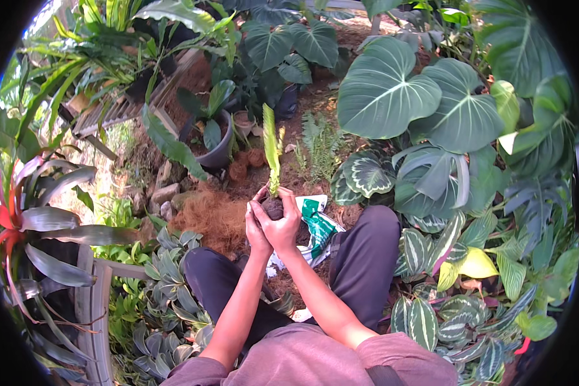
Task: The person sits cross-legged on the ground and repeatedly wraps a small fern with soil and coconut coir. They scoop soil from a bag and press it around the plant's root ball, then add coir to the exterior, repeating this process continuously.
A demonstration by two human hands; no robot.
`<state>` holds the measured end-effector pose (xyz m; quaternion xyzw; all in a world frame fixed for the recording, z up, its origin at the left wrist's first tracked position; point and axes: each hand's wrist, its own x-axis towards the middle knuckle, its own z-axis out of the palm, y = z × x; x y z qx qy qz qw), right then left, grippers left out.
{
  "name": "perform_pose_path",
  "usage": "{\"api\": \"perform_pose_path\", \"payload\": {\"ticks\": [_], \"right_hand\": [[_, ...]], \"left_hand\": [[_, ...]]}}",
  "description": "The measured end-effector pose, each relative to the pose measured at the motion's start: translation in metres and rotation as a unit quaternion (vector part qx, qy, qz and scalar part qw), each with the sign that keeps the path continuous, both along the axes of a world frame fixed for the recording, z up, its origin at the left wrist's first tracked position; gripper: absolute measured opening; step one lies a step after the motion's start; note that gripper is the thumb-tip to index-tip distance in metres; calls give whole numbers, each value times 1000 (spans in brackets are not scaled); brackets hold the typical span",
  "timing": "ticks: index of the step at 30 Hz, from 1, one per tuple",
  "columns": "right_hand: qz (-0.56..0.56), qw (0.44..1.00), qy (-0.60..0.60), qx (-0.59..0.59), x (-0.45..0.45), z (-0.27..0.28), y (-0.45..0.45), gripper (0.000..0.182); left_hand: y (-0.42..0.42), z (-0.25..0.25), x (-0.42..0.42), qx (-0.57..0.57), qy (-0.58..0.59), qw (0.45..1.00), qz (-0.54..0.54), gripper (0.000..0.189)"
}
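My left hand (257,232) and my right hand (283,226) are cupped together around a dark ball of soil (273,208) at the middle of the view. From the top of this root ball rises a small plant with an upright, ruffled yellow-green leaf (271,144). The fingers wrap the far side of the ball, and the thumbs lie on the near side. Just beyond my wrists, between my knees, a white and green plastic bag (318,227) lies on the ground with dark soil at its mouth, partly hidden by my right hand.
Loose brown coir fibre (207,217) lies left of my hands, beside stones (165,194). A grey pot (218,144) with a leafy plant stands farther off. Large heart-leaved plants (391,89) and striped foliage (422,318) crowd the right. A red-centred bromeliad (9,217) stands far left, near a slatted bench (111,116).
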<state>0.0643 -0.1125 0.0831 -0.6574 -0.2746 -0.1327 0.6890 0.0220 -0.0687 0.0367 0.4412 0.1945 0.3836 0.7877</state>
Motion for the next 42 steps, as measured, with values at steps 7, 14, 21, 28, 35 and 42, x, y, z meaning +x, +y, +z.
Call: {"api": "perform_pose_path", "payload": {"ticks": [7, 14, 21, 28, 35, 42], "right_hand": [[9, 999, -27, 26, 9, 37, -12, 22], [16, 998, -52, 43, 13, 68, -28, 17], [-45, 998, 10, 35, 43, 36, -41, 24], [134, 959, 223, 116, 63, 0, -44, 27], [137, 979, 140, 60, 63, -21, -32, 28], [88, 994, 56, 43, 68, -26, -32, 24]], "left_hand": [[-21, 40, 6, -51, -123, 990, -48, 57], [-31, 44, 11, -32, -113, 992, -47, 59], [-27, 49, 23, 302, 35, 944, -125, 75], [-29, 35, 28, 14, 35, 993, -108, 76], [-4, 11, 42, -268, -40, 947, -174, 72], [-10, -4, 50, -372, -53, 918, -128, 68]]}}
